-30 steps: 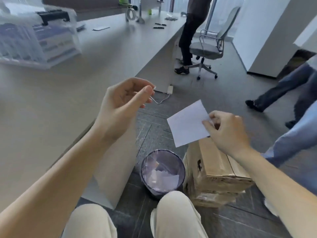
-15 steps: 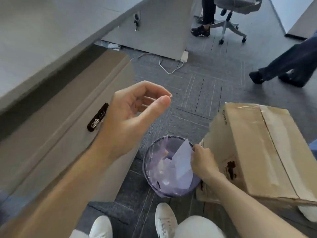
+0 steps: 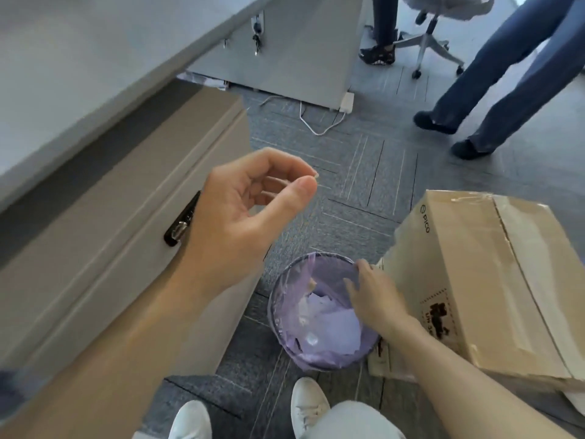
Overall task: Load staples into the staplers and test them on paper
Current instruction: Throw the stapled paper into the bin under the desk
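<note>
1. Paper (image 3: 329, 324) scraps lie in the lined bin (image 3: 275, 299); staplers out of view.
2. Right hand (image 3: 373, 296) slack-fingered over bin, holding nothing; discard looks done.
3. Left hand (image 3: 240, 217) raised well apart, thumb near forefinger; contents unclear. Release any bit over bin centre.

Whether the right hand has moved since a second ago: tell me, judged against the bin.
Yes. The right hand came down from above the box to the rim of the bin, fingers now spread.
</note>
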Action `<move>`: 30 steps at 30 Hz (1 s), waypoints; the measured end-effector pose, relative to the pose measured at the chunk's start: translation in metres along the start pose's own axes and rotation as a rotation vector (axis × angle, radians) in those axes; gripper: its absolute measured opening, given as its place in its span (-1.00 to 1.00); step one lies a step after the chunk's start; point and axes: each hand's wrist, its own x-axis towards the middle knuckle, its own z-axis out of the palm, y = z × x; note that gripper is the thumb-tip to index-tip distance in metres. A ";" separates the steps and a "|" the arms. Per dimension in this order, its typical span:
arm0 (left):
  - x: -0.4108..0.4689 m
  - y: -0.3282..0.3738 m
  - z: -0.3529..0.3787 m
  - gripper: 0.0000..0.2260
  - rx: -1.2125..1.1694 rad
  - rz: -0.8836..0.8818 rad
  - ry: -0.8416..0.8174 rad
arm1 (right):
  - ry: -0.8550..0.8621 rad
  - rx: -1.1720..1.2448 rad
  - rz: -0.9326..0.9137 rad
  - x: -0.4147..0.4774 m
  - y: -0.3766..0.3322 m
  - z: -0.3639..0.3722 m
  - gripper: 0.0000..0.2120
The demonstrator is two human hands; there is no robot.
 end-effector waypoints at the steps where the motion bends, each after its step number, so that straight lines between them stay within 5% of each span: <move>1: 0.000 0.010 -0.002 -0.81 0.015 0.010 0.004 | 0.057 0.049 -0.026 -0.003 -0.009 -0.014 -0.70; 10: -0.024 0.153 -0.046 -0.84 0.118 0.106 0.153 | 0.444 0.833 -0.470 -0.107 -0.127 -0.195 -0.84; 14: -0.048 0.237 -0.078 -0.85 0.180 0.192 0.249 | 0.479 1.016 -0.680 -0.183 -0.176 -0.268 -0.61; 20: -0.097 0.345 -0.141 -0.80 0.323 0.272 0.370 | 0.441 1.150 -0.930 -0.274 -0.237 -0.338 -0.73; 30: -0.201 0.451 -0.246 -0.90 0.456 0.334 0.654 | 0.327 1.184 -1.272 -0.375 -0.364 -0.375 -0.61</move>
